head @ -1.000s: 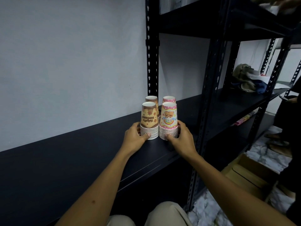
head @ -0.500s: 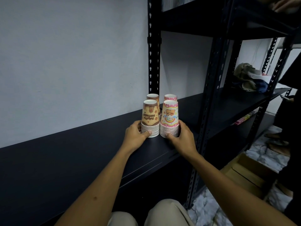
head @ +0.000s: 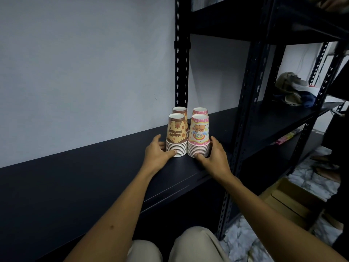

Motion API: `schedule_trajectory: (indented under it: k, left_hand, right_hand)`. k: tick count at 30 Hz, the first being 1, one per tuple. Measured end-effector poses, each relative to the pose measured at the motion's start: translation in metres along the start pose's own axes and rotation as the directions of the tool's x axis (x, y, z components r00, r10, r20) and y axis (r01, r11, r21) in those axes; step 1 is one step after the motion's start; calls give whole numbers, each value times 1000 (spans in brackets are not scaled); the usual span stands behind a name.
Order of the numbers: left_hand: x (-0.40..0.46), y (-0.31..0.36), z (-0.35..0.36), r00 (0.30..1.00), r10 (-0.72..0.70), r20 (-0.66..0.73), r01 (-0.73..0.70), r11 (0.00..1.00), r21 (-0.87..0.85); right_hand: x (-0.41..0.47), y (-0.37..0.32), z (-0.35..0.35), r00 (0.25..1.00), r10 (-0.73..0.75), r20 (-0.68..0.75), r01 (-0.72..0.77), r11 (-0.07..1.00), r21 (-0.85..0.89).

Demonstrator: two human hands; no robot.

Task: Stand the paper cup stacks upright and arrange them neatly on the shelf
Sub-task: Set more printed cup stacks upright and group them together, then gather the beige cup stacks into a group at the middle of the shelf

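Observation:
Two brown and two pink paper cup stacks stand upside down in a tight square on the black shelf (head: 94,176). The front brown stack (head: 176,133) has the rear brown stack (head: 179,110) behind it. The front pink stack (head: 199,131) stands to its right, with the rear pink stack (head: 200,111) behind. My left hand (head: 156,154) curls round the base of the front brown stack, thumb in front. My right hand (head: 215,157) curls round the base of the front pink stack.
A black upright post (head: 243,118) stands just right of the stacks, another post (head: 181,63) behind them. A cloth pile (head: 290,89) lies on the shelf further right. A cardboard box (head: 289,199) sits on the floor. Another person's hand (head: 332,3) shows at the top right.

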State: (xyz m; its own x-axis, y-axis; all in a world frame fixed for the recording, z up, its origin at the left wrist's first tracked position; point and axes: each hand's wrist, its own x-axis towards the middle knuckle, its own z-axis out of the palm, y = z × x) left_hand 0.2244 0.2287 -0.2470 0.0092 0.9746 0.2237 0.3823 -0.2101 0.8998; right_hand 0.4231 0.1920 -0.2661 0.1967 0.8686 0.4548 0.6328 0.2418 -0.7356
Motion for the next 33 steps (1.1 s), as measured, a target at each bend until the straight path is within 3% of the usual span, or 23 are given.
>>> schedule_trajectory:
  k: [6, 9, 12, 19, 25, 33]
  left_hand:
    - [-12, 4, -5, 998, -19, -59, 23, 998, 61]
    - [-23, 5, -12, 996, -9, -88, 18, 995, 102]
    - [-37, 4, -19, 996, 15, -89, 2, 981, 196]
    - [-62, -12, -61, 999, -4, -41, 22, 894, 447]
    - [-96, -30, -136, 997, -60, -52, 80, 800, 594]
    - [-177, -48, -223, 974, -91, -208, 211, 701, 681]
  right_hand:
    - [-27, -6, 0, 994, 27, -103, -56, 957, -285]
    - [-41, -14, 0, 991, -60, -119, 9, 920, -392]
    - [-50, -26, 3, 988, -148, -43, 112, 882, -459]
    - [-54, -60, 28, 903, -279, 327, 384, 867, -318]
    - [-57, -103, 66, 814, -299, 499, 451, 866, -216]
    - [-83, -176, 138, 641, -390, 661, 569, 819, -69]
